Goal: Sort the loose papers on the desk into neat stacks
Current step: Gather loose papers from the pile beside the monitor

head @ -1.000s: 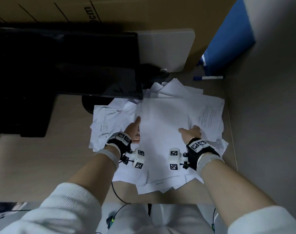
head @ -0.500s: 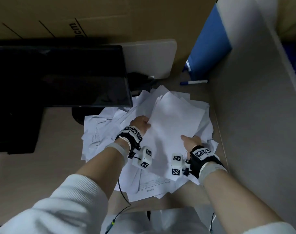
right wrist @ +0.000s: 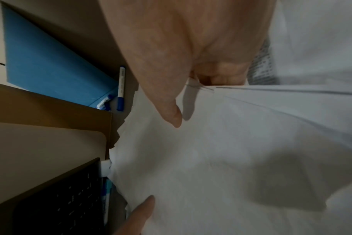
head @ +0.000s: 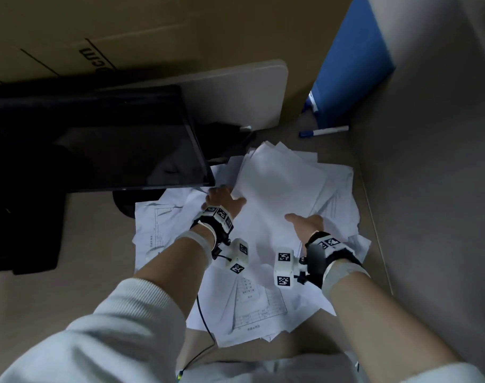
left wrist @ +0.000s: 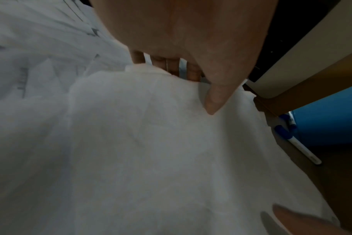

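A loose heap of white papers [head: 164, 239] covers the desk's middle, some with printed tables. Both hands hold a bundle of blank sheets [head: 277, 194] raised over the heap. My left hand [head: 224, 199] grips its left edge; in the left wrist view the thumb [left wrist: 213, 101] lies on top and the fingers [left wrist: 171, 65] curl underneath. My right hand [head: 302, 221] grips the right edge, and the right wrist view shows its thumb [right wrist: 171, 114] on top and its fingers [right wrist: 221, 76] tucked under the bundle's edges.
A dark monitor [head: 111, 139] stands at the left, its base beside the heap. Behind are a cardboard box [head: 125, 29], a pale board [head: 235, 92], a blue panel [head: 351, 59] and a blue-capped marker [head: 324, 131]. A grey partition [head: 429, 189] closes the right side. A cable [head: 205, 327] runs under my left arm.
Both hands have closed on a bundle of sheets and carried it up and away from me, and a printed table sheet now shows at the near side of the heap.
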Action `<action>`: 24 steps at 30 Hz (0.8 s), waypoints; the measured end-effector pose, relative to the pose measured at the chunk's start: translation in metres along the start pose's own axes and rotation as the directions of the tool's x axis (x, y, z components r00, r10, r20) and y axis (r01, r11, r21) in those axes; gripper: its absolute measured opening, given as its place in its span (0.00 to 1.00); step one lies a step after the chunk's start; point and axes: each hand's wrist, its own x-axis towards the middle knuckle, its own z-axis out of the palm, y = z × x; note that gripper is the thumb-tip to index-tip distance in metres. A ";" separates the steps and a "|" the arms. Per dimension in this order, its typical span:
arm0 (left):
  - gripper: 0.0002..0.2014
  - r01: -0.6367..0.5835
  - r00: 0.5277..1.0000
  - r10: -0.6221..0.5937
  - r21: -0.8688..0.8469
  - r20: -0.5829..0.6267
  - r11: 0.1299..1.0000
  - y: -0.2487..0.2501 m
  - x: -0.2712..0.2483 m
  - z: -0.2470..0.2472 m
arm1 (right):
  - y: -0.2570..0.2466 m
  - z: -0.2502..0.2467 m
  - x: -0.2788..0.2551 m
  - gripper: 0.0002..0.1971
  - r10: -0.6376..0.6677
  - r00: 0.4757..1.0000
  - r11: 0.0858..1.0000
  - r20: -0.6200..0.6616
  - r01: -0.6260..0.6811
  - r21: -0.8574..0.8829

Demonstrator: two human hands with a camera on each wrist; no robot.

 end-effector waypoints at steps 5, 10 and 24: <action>0.43 -0.035 0.993 0.077 -0.396 0.089 0.917 -0.001 -0.006 0.006 | -0.014 0.007 -0.001 0.31 0.018 1.000 1.000 0.011 -0.018 -0.019; 0.37 -0.003 0.997 0.012 -0.108 0.079 0.994 -0.005 -0.010 0.006 | -0.009 -0.005 -0.004 0.24 -0.022 0.994 0.999 -0.103 0.019 -0.030; 0.20 -0.017 0.987 0.084 -0.424 0.139 0.905 -0.022 -0.054 0.032 | 0.020 -0.020 -0.021 0.26 -0.011 1.000 0.982 0.001 0.011 -0.189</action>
